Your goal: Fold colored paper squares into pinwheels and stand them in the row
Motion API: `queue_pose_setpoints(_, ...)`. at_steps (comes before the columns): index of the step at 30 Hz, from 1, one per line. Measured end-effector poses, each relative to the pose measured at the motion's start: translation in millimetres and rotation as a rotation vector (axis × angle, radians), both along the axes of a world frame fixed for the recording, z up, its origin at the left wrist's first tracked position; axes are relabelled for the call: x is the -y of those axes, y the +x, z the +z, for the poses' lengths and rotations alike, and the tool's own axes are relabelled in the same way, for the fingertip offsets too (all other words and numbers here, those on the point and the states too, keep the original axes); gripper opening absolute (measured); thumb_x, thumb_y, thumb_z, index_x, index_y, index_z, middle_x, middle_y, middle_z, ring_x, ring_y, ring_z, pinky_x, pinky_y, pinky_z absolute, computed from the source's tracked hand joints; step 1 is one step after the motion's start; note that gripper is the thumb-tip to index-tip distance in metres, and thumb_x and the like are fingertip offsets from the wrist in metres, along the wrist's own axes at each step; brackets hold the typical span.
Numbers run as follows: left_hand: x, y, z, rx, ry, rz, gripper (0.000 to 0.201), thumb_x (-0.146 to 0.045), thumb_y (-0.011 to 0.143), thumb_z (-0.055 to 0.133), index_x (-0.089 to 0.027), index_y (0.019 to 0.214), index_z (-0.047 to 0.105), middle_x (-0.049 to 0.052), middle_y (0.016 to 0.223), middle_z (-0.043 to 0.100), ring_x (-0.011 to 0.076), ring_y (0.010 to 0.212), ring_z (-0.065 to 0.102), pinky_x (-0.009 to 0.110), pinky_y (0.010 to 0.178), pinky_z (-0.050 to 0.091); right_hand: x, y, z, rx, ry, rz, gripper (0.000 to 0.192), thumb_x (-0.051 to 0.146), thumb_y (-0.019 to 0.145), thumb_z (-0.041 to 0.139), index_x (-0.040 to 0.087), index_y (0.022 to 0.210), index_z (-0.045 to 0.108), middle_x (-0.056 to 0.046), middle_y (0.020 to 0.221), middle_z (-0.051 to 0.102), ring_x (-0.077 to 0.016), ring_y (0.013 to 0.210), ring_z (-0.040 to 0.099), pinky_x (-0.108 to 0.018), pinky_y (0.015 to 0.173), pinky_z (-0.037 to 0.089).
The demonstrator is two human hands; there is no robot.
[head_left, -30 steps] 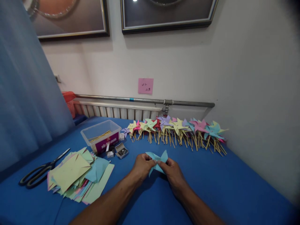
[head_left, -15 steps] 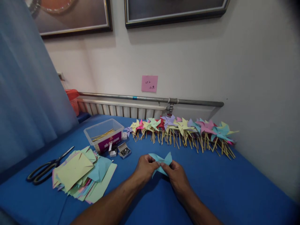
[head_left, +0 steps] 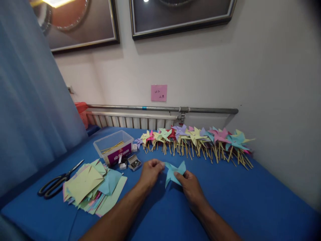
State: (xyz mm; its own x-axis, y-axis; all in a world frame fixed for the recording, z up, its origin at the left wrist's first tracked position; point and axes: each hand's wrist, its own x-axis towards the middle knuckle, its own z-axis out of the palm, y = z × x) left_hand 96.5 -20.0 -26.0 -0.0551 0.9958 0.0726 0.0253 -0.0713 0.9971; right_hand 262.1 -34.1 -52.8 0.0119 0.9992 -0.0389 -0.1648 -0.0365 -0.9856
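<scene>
Pinching a light blue paper pinwheel (head_left: 174,172) above the blue desk (head_left: 225,197), the right hand (head_left: 191,187) is gripping its lower edge while the left hand (head_left: 149,172) is closing fingers on its left tip

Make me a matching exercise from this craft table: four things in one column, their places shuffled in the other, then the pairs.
1. scissors
2. light blue paper pinwheel
3. row of finished pinwheels
4. clear plastic box

a. along the wall at the back
b. far left, beside the stack of paper
c. between the two hands
d. behind the stack of paper, sticks inside

Pairs: 1-b, 2-c, 3-a, 4-d
</scene>
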Motion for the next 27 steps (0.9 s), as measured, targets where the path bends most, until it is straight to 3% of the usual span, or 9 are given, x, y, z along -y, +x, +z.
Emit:
queue_pose_setpoints(2,-5,-20,16.6,-0.335,0.088,0.085,0.019,-0.033,0.080,0.060,-0.017,0.073,0.066,0.002,0.064,0.063,0.0146,0.061,0.055,0.024,0.061,0.040,-1,0,-0.8,-0.009,0.006,-0.010,0.031,0.043,0.067,0.078,0.017,0.084,0.074,-0.005,0.077,0.076,-0.0240,0.069,0.066,-0.033,0.066,0.051)
queue_pose_setpoints(4,-10,-42,34.2,-0.832,0.140,0.121,0.015,-0.026,0.081,0.057,-0.018,0.077,0.070,0.006,0.077,0.069,0.0198,0.076,0.063,0.028,0.072,0.043,-1,0,-2.6,-0.008,0.017,0.000,0.030,0.043,0.068,0.076,0.017,0.084,0.074,-0.005,0.078,0.076,-0.0235,0.069,0.066,-0.032,0.066,0.051)
queue_pose_setpoints(6,-14,-61,47.0,-1.244,0.078,0.097,0.018,-0.022,0.082,0.055,-0.016,0.081,0.072,0.013,0.086,0.073,0.0267,0.087,0.067,0.034,0.079,0.045,-1,-1,-5.0,0.003,0.029,-0.002,0.029,0.043,0.070,0.075,0.018,0.084,0.075,-0.005,0.079,0.076,-0.0228,0.069,0.065,-0.032,0.065,0.050)
queue_pose_setpoints(8,-18,-76,51.0,-1.473,-0.021,0.052,0.023,-0.023,0.084,0.053,-0.013,0.087,0.074,0.020,0.093,0.073,0.0321,0.092,0.068,0.038,0.080,0.047,-2,-1,-7.4,0.017,0.043,-0.012,0.029,0.043,0.070,0.074,0.018,0.084,0.075,-0.005,0.081,0.076,-0.0226,0.069,0.065,-0.032,0.066,0.050)
queue_pose_setpoints(10,-20,-88,45.7,-1.554,-0.079,0.017,0.029,-0.023,0.087,0.048,-0.012,0.091,0.074,0.023,0.098,0.073,0.0344,0.094,0.069,0.040,0.079,0.048,-3,-1,-9.6,0.022,0.056,-0.012,0.030,0.044,0.070,0.073,0.018,0.085,0.075,-0.004,0.080,0.076,-0.0228,0.070,0.065,-0.032,0.067,0.050)
queue_pose_setpoints(17,-24,-104,11.7,-1.519,-0.068,-0.020,0.027,-0.029,0.087,0.051,-0.021,0.096,0.074,0.014,0.103,0.075,0.0305,0.099,0.068,0.037,0.081,0.048,-4,0,-14.5,0.045,0.048,-0.004,0.033,0.047,0.071,0.073,0.016,0.083,0.074,-0.004,0.072,0.073,-0.0208,0.066,0.062,-0.030,0.064,0.048)
queue_pose_setpoints(27,-23,-99,19.6,-1.488,-0.110,-0.099,0.028,-0.033,0.084,0.051,-0.022,0.094,0.075,0.013,0.100,0.076,0.0313,0.096,0.070,0.035,0.074,0.049,-2,-2,-9.6,0.056,0.016,0.014,0.040,0.049,0.071,0.075,0.015,0.090,0.075,-0.007,0.082,0.076,-0.0242,0.075,0.067,-0.032,0.071,0.050)
